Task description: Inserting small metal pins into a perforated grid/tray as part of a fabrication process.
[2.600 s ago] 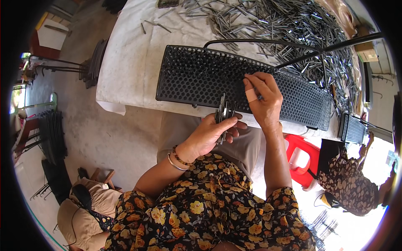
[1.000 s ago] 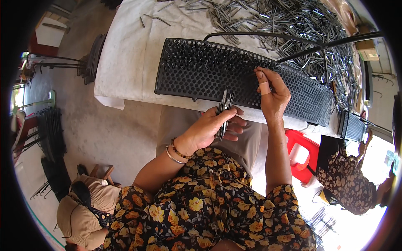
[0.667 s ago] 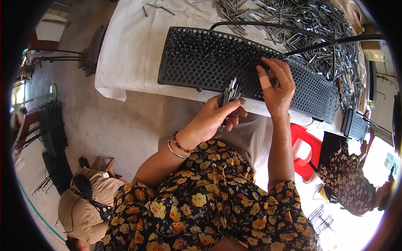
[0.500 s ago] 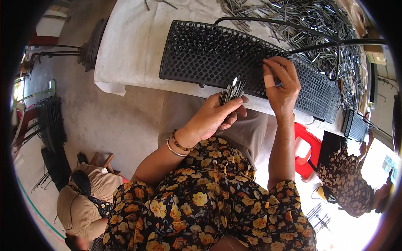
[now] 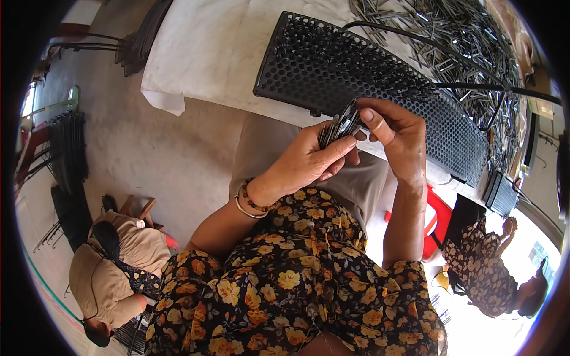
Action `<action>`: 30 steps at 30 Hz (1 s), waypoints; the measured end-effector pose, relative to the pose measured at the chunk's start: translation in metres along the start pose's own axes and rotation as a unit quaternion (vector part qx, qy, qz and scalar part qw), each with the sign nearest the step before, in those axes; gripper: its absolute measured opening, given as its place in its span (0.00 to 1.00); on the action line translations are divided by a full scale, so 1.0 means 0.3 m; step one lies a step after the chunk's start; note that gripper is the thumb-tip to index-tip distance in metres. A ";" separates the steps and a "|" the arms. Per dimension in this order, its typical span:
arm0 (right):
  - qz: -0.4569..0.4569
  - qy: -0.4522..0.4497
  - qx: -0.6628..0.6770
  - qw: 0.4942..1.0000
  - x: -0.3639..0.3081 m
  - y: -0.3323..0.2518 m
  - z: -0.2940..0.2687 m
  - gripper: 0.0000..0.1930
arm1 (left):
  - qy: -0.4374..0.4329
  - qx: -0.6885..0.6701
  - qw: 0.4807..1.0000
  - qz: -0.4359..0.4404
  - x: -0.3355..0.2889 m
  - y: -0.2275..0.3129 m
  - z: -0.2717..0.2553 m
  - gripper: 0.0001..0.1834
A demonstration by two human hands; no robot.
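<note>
My left hand point(image 5: 309, 157) is closed round a bundle of thin dark metal strips point(image 5: 340, 127), their ends sticking up past the thumb. At the top of that bundle, my right hand point(image 5: 399, 141) has its thumb and bent fingers closed on the strip ends. Pale tape wraps one of its fingers. Just beyond both hands, a black perforated rack point(image 5: 297, 82) with round holes lies across the table edge. Many small dark pieces stand upright in its far rows, while the near rows show bare holes. The right fingertips are partly hidden.
A large heap of dark strips point(image 5: 469, 44) covers the table's far right. Black bent rods point(image 5: 475, 86) extend over the rack. White cloth covers the table point(image 5: 208, 53). A red stool point(image 5: 438, 222) stands at right. Co-workers sit at lower left point(image 5: 122, 261) and lower right point(image 5: 484, 267).
My right hand has drawn back from the rack to the bundle in my left hand. The rack and table appear shifted up and right in the picture.
</note>
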State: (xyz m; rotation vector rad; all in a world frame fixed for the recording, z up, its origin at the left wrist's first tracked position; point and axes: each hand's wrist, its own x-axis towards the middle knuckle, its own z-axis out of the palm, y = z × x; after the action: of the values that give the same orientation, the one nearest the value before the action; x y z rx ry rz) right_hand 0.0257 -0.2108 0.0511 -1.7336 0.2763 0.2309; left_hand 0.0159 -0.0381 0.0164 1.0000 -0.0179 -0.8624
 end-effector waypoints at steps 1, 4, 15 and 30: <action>-0.017 -0.014 0.007 1.000 0.001 0.006 0.005 0.09 | -0.004 0.006 1.000 0.004 -0.004 -0.001 -0.008 0.13; -0.046 -0.063 -0.005 0.997 0.008 0.027 0.004 0.09 | -0.013 0.016 1.000 -0.006 -0.011 0.002 -0.026 0.14; -0.261 0.209 -0.143 0.932 0.109 -0.013 0.017 0.07 | 0.010 -0.116 0.993 -0.010 0.027 -0.024 -0.004 0.16; -0.367 0.146 -0.267 0.879 0.126 0.004 0.043 0.07 | 0.044 -0.103 0.993 -0.043 0.024 -0.059 -0.025 0.15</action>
State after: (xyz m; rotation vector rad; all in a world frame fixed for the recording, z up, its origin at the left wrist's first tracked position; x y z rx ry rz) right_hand 0.0611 -0.2004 0.0362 -2.2906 -0.2720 -0.5687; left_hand 0.0126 -0.0414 -0.0036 0.8481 0.1873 -0.8790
